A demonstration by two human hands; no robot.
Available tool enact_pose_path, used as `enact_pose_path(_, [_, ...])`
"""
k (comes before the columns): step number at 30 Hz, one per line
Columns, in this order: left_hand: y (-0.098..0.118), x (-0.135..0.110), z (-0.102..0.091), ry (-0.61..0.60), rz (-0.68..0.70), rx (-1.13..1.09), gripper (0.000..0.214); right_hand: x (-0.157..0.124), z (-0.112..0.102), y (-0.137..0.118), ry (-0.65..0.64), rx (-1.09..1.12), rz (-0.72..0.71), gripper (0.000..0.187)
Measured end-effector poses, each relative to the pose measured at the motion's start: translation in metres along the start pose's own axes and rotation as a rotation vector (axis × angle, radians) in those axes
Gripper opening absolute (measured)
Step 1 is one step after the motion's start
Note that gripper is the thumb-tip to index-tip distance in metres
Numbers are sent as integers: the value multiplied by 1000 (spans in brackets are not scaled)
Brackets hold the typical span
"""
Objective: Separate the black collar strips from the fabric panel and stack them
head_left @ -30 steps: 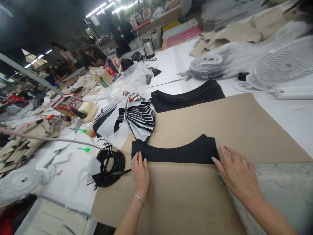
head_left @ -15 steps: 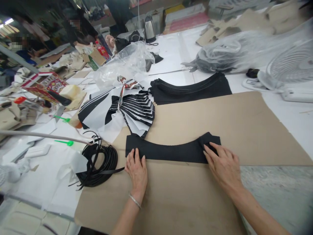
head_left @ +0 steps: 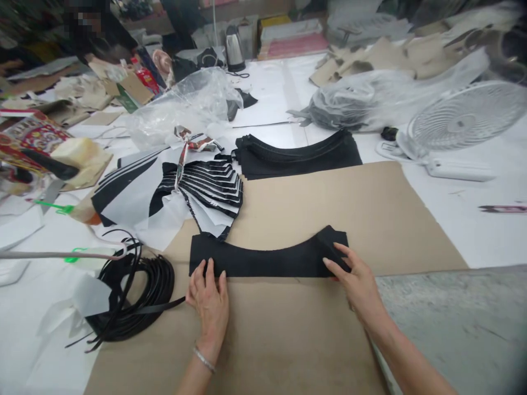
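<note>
A curved black fabric piece [head_left: 263, 263] lies crosswise in front of me on brown card, its right end slightly raised in a fold. My left hand [head_left: 209, 302], with a bracelet at the wrist, rests its outstretched fingertips on the piece's lower left edge. At the right end my right hand [head_left: 356, 280] touches the fabric with thumb and fingers spread apart. A coil of black cord [head_left: 152, 307] lies left of my left hand. Beyond the piece are a fanned bundle of black and white strips [head_left: 209, 186] and a stack of black curved pieces [head_left: 298, 156].
Brown card [head_left: 329, 203] covers the near table. A white fan [head_left: 461, 126] stands at the right, beside plastic-wrapped material [head_left: 349, 99]. Scissors-like pointed tool [head_left: 500, 209] lies far right. A kettle [head_left: 234, 49] stands at the back; a person [head_left: 99, 38] is behind.
The camera view has shifted, so everything appears farther left. Both hands stay at the black piece; the right hand's fingers look a little more spread.
</note>
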State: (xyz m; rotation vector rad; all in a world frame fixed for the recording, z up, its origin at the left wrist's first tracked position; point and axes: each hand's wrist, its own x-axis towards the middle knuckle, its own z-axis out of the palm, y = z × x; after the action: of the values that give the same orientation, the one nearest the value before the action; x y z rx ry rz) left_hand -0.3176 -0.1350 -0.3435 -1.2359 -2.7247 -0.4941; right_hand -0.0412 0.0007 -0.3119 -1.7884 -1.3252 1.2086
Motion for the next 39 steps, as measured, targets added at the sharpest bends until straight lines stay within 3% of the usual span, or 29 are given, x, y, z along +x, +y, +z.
enact_pose_path(3, [2, 1, -3, 20, -4, -4, 42, 5, -1, 1, 36, 168, 150, 78])
enact_pose_path(8, [20, 6, -11, 33, 131, -192, 34, 19, -5, -2, 97, 254, 156, 62])
enact_pose_path(12, [51, 5, -7, -110, 260, -438, 32, 24, -5, -4, 102, 327, 138, 62])
enact_pose_path(15, [71, 1, 2, -210, 331, -467, 31, 18, -5, -6, 69, 380, 133, 63])
enact_pose_path(18, [78, -3, 9, -214, 363, -420, 28, 7, -5, -12, 48, 359, 109, 55])
enact_pose_path(20, [78, -3, 11, -210, 356, -393, 29, -4, -3, -20, 50, 180, -22, 50])
enact_pose_path(23, [77, -3, 8, -236, 347, -396, 30, -22, 5, -34, -17, -173, -372, 41])
enact_pose_path(27, [87, -11, -1, -403, 341, -521, 40, -35, 23, -48, -177, -283, -715, 49])
enact_pose_path(30, [106, -22, -5, -523, 301, -667, 53, -36, 32, -56, -224, -291, -761, 56])
enact_pose_path(34, [134, -26, -6, -547, 200, -848, 44, -36, 30, -66, -268, -301, -796, 56])
enact_pose_path(37, [145, -17, -2, -545, -2, -974, 35, -35, 21, -63, -314, -219, -778, 56])
enact_pose_path(39, [146, -8, 2, -543, -199, -987, 40, -30, 14, -53, -256, -131, -680, 51])
